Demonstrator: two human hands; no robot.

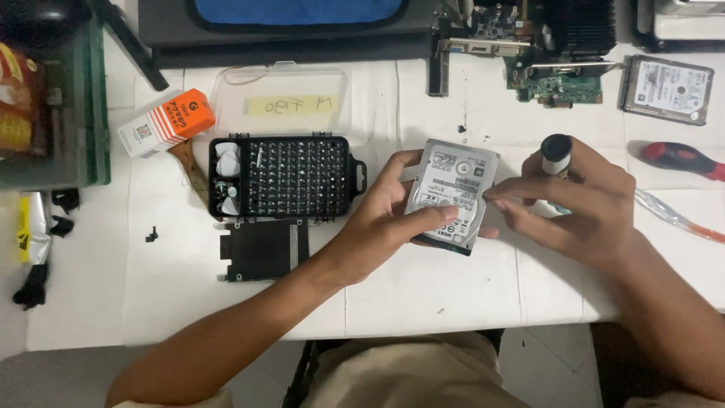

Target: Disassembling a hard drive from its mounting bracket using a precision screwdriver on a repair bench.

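1. nearest the lens, your left hand cradles the hard drive near the middle of the frame, fingers curled under its left edge and thumb pressed on the label, so the drive sits tilted up off the white table where you can see its face.
2. your right hand does two jobs: its fingertips touch the drive's right edge, steadying it, while the rest of the fingers are closed round a screwdriver, its black-and-white cap poking up.
3. the open bit set lies left of centre, within reach, with a black bracket just below it.
4. at the upper right of the frame a second hard drive and a circuit board lie well apart from your hands; a red-handled tool rests at the right edge.
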